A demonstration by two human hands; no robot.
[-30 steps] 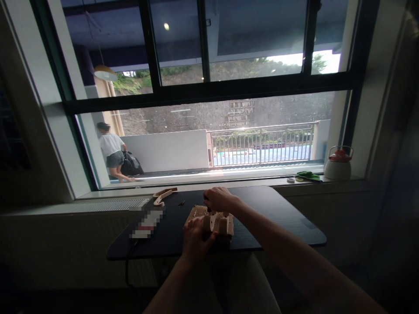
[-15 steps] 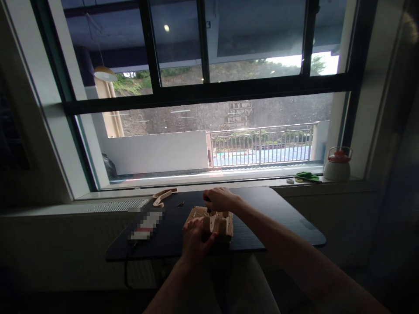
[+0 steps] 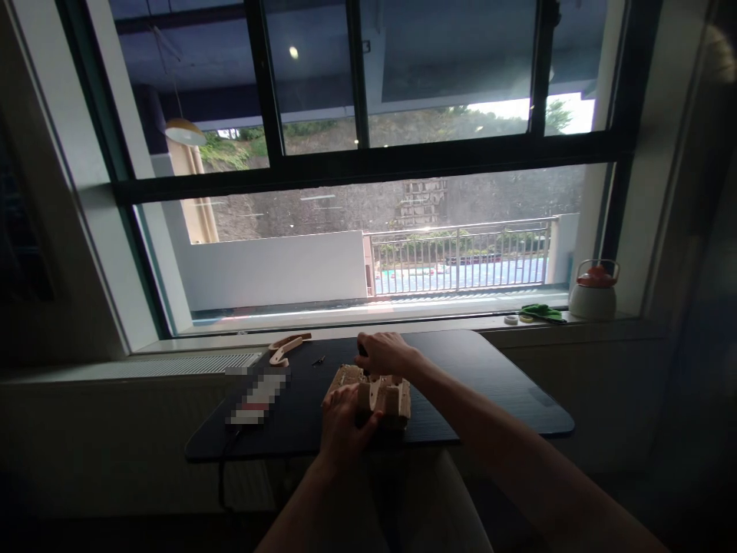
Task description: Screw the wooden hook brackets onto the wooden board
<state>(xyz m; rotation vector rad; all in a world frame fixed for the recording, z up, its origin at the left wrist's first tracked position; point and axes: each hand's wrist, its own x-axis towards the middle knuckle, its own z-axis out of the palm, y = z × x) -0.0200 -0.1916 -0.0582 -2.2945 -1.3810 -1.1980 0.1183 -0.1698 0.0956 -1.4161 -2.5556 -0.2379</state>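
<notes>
On the table (image 3: 495,392), the block (image 3: 392,399) looks light, stiff, perhaps brittle; its sides suit holding. The left hand (image 3: 344,421) clasps it; the right hand (image 3: 389,353) grips a dark handle (image 3: 361,350) above.

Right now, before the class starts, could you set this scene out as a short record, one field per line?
Left hand: fingers on the left side of the brown block
Right hand: closed around a dark handle; its far end cannot be made out
Workpiece: brown block, notched
Surface: black table
Left on table: curved brown pieces, blurred-out object
Windowsill: green cloth, pale container with red top
Outside: railing, low white wall
</notes>
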